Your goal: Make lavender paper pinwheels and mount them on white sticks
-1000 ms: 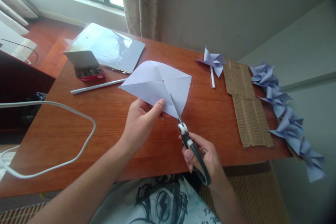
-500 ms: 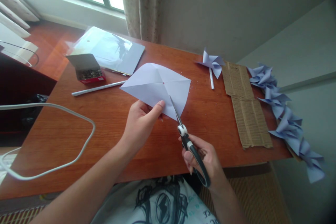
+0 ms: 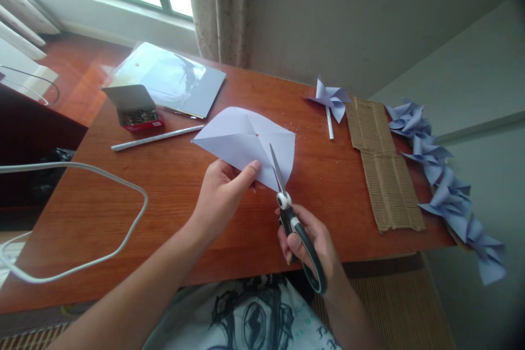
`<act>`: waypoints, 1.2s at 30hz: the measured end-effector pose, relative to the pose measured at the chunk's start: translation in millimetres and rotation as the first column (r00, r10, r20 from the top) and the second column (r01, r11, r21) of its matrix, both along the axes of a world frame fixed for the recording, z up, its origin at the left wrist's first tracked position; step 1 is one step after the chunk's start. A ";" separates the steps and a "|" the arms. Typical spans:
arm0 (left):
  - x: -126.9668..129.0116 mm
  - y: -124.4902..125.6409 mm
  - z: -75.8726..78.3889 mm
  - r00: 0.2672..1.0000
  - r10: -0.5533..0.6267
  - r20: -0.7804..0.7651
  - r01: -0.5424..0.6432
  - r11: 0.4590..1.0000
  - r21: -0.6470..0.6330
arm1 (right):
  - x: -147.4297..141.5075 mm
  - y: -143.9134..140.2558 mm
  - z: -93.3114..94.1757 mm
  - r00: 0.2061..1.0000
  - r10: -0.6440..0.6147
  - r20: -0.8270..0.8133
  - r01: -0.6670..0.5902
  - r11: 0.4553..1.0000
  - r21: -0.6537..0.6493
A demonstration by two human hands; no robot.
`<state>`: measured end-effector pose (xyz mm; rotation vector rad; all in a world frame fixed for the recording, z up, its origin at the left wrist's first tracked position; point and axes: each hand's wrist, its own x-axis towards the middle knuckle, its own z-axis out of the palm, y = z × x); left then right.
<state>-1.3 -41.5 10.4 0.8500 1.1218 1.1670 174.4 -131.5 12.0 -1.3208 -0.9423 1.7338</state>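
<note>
At the centre of the frame the left hand (image 3: pixel 219 194) pinched the near edge of a creased square of pale paper (image 3: pixel 241 139), thumb on top and fingers beneath, holding it lifted just above the wooden table (image 3: pixel 172 186). Just right of it and lower, the right hand (image 3: pixel 305 243) was closed through the dark handles of the scissors (image 3: pixel 287 202), whose blades lay nearly together along a diagonal crease, pointing toward the sheet's middle.

Compared with half a second before, the paper had tilted flatter and dropped a little toward the person, and the blade tips sat further up the crease, closer to the centre. Judging by that, the diagonal cut from the near corner was advancing and looked close to its end.

At upper left lay an open box of pins (image 3: pixel 137 112), a plastic folder (image 3: pixel 172 76) and a white stick (image 3: pixel 158 136). At upper right rested a finished paper pinwheel (image 3: pixel 331 97), beside a strip of corrugated cardboard (image 3: pixel 383 169); more pinwheels (image 3: pixel 447 180) trailed down the right edge. A white cable (image 3: pixel 102 175) looped at left.
</note>
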 end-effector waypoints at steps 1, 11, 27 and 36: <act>0.2 -0.1 0.5 1.000 -0.003 -0.005 0.003 1.000 -0.002 | -0.3 0.4 -1.4 1.000 0.009 -0.005 -0.009 1.000 0.008; 1.7 -1.4 3.8 0.998 -0.048 -0.026 0.049 0.999 0.005 | -3.0 5.1 3.0 0.999 -0.023 0.029 0.023 1.000 -0.014; 3.5 -2.0 9.3 0.989 -0.111 -0.100 0.112 0.994 0.001 | 0.0 5.0 -4.9 0.999 -0.024 0.046 0.022 0.999 0.042; 3.1 -1.9 6.7 0.991 -0.118 -0.070 0.119 0.993 0.016 | -3.6 4.3 1.4 0.994 -0.090 0.063 0.089 0.996 0.013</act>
